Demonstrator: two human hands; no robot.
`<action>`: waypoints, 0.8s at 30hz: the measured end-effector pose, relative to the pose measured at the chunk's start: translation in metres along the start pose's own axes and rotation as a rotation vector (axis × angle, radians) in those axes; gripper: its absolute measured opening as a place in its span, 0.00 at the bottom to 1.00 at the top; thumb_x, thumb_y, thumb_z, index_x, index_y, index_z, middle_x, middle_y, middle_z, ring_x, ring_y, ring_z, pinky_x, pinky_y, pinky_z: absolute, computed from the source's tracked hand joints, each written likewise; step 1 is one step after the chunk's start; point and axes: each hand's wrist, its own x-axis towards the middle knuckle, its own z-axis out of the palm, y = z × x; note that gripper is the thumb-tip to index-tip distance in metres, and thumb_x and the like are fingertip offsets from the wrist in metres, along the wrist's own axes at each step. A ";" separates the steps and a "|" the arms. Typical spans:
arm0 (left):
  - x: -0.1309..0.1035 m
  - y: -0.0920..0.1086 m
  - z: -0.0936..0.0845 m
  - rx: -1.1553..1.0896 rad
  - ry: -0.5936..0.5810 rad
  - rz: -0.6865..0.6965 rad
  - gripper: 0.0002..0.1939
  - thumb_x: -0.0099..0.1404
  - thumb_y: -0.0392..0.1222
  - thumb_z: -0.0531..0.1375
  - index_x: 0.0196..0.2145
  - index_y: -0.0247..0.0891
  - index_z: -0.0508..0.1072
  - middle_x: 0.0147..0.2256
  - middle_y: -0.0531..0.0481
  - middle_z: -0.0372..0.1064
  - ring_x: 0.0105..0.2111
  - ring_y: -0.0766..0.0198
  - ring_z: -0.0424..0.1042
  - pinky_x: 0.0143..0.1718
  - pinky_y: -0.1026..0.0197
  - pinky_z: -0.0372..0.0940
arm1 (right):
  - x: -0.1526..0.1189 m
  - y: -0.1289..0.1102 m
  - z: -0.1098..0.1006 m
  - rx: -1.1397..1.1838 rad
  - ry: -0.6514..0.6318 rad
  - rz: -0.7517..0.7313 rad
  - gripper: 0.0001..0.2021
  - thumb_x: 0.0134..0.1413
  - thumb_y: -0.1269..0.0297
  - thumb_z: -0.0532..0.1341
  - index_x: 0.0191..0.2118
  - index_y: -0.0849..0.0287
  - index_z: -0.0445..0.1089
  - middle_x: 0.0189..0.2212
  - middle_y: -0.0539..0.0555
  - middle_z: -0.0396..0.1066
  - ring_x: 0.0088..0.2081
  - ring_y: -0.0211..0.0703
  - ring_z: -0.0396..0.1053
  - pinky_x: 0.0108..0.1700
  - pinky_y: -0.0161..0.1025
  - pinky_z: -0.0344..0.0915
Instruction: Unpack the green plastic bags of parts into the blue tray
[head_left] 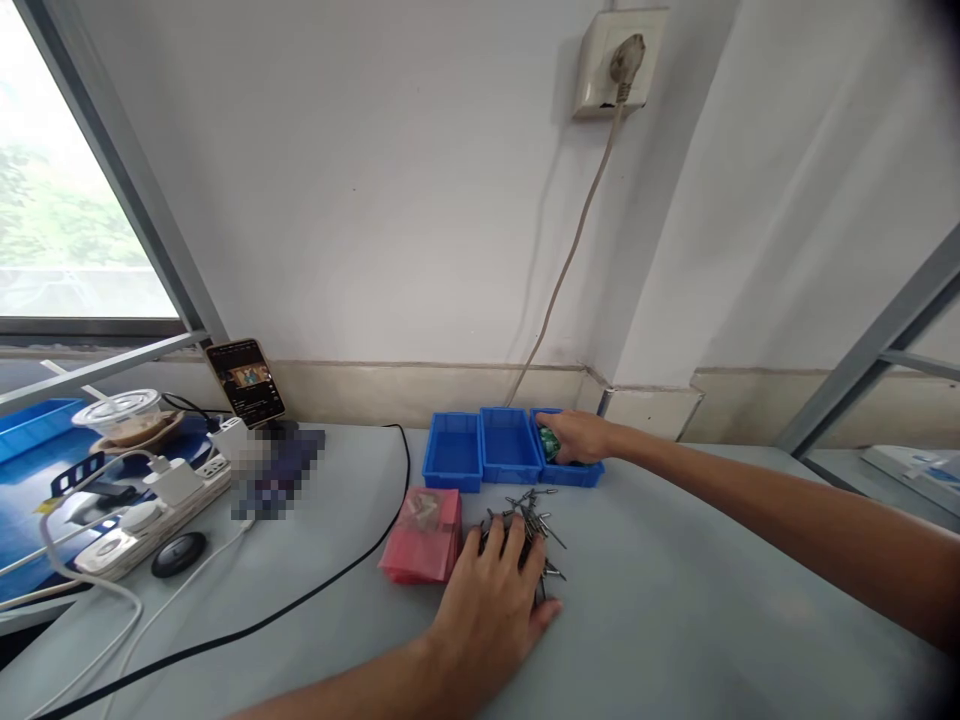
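Observation:
My left hand (495, 590) lies palm down, fingers spread, over a loose pile of metal blind rivets (534, 518). It covers part of the pile, and some rivets stick out past the fingertips. Just left of this hand is a stack of pink plastic bags (421, 535), the top one with small pale pieces inside. My right hand (576, 437) reaches down into the right blue bin (581, 475), its fingers curled around something small and green (550, 444). Its fingertips are partly hidden. The left blue bin (453, 450) and the middle blue bin (510, 445) stand alongside.
A black cable (322, 588) crosses the table left of the bags. Farther left are a black mouse (178, 554), a white power strip (127, 540) with chargers, a propped phone (246, 382) and a lidded cup (120, 410). A plugged cord (574, 240) hangs down the wall behind the bins.

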 end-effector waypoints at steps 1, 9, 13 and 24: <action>0.000 0.000 0.000 0.000 0.003 0.002 0.31 0.80 0.61 0.51 0.68 0.38 0.67 0.66 0.34 0.66 0.62 0.38 0.69 0.57 0.39 0.67 | 0.000 0.000 0.001 0.001 0.008 0.007 0.24 0.44 0.64 0.68 0.50 0.55 0.68 0.33 0.53 0.75 0.37 0.56 0.75 0.32 0.40 0.60; 0.000 -0.001 0.004 -0.005 -0.004 -0.004 0.31 0.80 0.61 0.50 0.68 0.38 0.68 0.67 0.33 0.66 0.62 0.35 0.68 0.57 0.36 0.66 | -0.007 0.004 -0.018 0.019 0.105 0.101 0.23 0.47 0.64 0.69 0.51 0.55 0.68 0.34 0.54 0.76 0.38 0.55 0.75 0.32 0.38 0.57; -0.001 0.000 0.002 -0.007 -0.009 -0.003 0.31 0.80 0.61 0.51 0.68 0.38 0.68 0.66 0.34 0.66 0.62 0.36 0.68 0.56 0.37 0.67 | -0.018 -0.001 -0.042 0.051 0.148 0.087 0.21 0.47 0.65 0.68 0.49 0.54 0.67 0.31 0.51 0.74 0.35 0.53 0.72 0.32 0.38 0.56; 0.000 -0.001 0.001 -0.015 -0.004 -0.006 0.31 0.80 0.61 0.49 0.68 0.37 0.66 0.67 0.32 0.64 0.63 0.35 0.67 0.57 0.37 0.67 | -0.081 -0.035 -0.058 0.287 -0.037 -0.129 0.16 0.48 0.65 0.67 0.44 0.53 0.69 0.38 0.49 0.76 0.37 0.46 0.73 0.34 0.35 0.64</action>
